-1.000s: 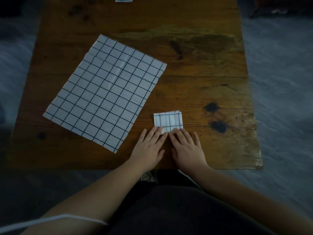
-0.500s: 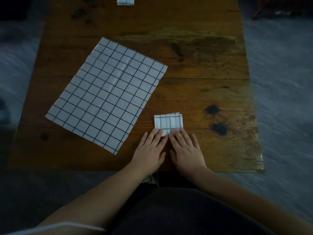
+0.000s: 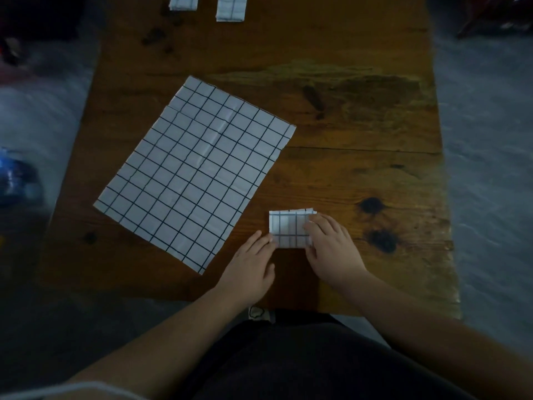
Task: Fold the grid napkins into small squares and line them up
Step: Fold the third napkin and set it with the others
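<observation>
A small folded grid napkin [image 3: 288,228] lies near the front edge of the wooden table [image 3: 360,140]. My right hand [image 3: 331,249] covers its right edge, with bent fingers on top and the thumb at its near right corner, pinching it. My left hand [image 3: 251,269] lies flat beside it, straight fingertips touching its near left corner. A large unfolded grid napkin [image 3: 193,171] is spread flat at an angle on the table's left half. Two more folded napkins [image 3: 183,2] [image 3: 231,8] sit side by side at the far edge, cut off by the frame.
Dark knots [image 3: 372,204] mark the wood just right of my hands. A blue object [image 3: 14,180] lies on the grey floor to the left. Something red [image 3: 490,15] sits on the floor at the far right.
My right hand moved from pressing the napkin's near edge up onto its right side. The left hand slid to the near left corner. The view tilted, showing two folded napkins at the far edge.
</observation>
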Action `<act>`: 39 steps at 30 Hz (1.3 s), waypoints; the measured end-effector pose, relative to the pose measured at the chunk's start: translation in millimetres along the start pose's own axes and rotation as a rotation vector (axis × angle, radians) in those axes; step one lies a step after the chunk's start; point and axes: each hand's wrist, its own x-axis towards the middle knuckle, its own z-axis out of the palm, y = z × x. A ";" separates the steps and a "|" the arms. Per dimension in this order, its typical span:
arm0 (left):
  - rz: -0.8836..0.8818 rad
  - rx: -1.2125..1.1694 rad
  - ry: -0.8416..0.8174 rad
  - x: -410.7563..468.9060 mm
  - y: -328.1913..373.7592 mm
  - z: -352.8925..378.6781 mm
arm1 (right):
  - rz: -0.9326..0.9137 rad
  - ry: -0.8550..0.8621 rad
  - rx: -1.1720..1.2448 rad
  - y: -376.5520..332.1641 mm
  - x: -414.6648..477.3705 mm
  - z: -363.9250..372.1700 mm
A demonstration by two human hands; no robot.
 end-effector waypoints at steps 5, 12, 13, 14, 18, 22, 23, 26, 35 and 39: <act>-0.260 -0.366 0.077 15.7 17.7 -15.7 | -0.068 -0.149 -0.050 -8.8 54.3 -18.9; -0.579 -0.640 -0.035 23.7 4.3 -33.9 | 0.044 -0.252 -0.122 -5.5 65.0 -21.8; -0.627 -0.687 -0.075 21.0 1.4 -34.1 | 0.103 -0.272 -0.070 -6.3 63.9 -21.2; -0.673 -0.745 -0.112 17.9 -1.1 -34.2 | 0.172 -0.285 -0.003 -6.9 62.4 -19.8; -0.752 -0.964 -0.132 1.6 -9.6 -31.4 | 0.441 -0.308 0.353 -20.1 54.2 -12.6; -0.704 -1.051 -0.051 -21.4 -23.3 -23.4 | 0.588 -0.322 0.789 -61.5 38.3 -11.8; -0.675 -1.075 -0.028 -28.7 -27.9 -22.9 | 0.571 -0.307 0.873 -75.0 32.8 -10.4; -0.611 -1.356 0.050 -57.9 -42.4 -30.5 | 0.473 -0.267 0.970 -124.6 14.4 -4.7; -0.457 -1.446 0.604 -238.6 -152.0 -83.6 | 0.104 -0.179 0.788 -349.4 -35.5 19.6; -0.467 -1.411 0.835 -341.3 -205.8 -122.1 | -0.079 -0.179 0.671 -457.0 -45.7 26.9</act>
